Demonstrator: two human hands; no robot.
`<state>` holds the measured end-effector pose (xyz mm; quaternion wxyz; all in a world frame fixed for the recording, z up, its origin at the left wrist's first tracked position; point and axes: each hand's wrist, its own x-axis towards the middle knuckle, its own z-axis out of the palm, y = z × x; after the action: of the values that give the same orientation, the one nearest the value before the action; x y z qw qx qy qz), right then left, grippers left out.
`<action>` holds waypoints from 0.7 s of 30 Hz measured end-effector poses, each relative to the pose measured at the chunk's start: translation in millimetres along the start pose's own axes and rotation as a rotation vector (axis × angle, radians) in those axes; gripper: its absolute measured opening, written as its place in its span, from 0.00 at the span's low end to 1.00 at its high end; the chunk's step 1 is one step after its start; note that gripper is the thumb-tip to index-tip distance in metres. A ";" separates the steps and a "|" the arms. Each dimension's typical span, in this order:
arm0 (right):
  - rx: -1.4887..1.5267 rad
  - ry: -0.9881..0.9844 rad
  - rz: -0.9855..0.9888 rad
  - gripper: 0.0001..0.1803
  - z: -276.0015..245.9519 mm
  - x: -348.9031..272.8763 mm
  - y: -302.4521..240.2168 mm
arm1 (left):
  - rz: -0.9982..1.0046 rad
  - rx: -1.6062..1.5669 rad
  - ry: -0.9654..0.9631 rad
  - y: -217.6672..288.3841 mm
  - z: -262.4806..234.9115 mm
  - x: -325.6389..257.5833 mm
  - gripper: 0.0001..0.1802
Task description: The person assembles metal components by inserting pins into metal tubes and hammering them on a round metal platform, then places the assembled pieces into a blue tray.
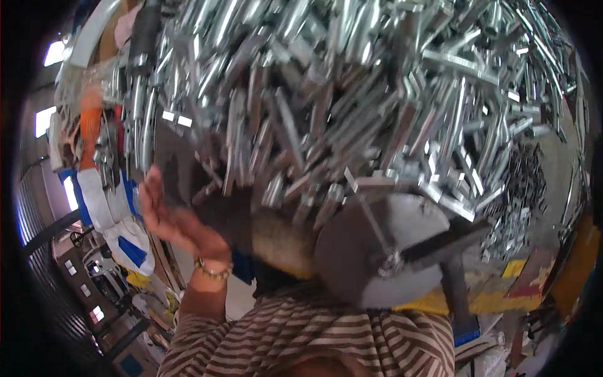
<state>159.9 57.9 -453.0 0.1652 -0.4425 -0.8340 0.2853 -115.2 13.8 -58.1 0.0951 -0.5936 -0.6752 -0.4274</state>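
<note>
My left hand point(179, 223), a beaded bracelet on its wrist, is raised at the left edge of a heap of shiny metal pieces point(352, 107). Its fingers look stretched out and hold nothing that I can make out, though motion blurs them. Just beyond the fingertips stands a metal rod with a dark upper end point(143, 81). A large grey round disc point(352, 264) sits close in front of my striped shirt, with a dark bar point(446, 242) reaching across from its centre. My right hand does not show.
An orange-handled tool point(91, 122) lies at the far left, near a white sack point(103, 198). Smaller dark metal pieces point(518, 201) are piled at the right. A worn yellow edge point(490, 301) runs along the near right side.
</note>
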 end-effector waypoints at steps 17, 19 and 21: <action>0.054 0.135 0.041 0.24 26.3 97.7 43.0 | -0.189 -0.035 -0.023 8.6 -5.1 -10.8 0.37; 0.060 0.130 0.041 0.24 27.8 99.6 42.7 | -0.211 -0.031 -0.023 8.6 -5.2 -10.3 0.37; 0.068 0.123 0.040 0.24 30.1 100.6 40.5 | -0.206 -0.043 -0.026 9.2 -4.0 -9.7 0.36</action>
<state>114.4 149.8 -499.5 0.2253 -0.4700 -0.8030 0.2889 -105.8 3.4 -57.4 0.0291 -0.5286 -0.7244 -0.4415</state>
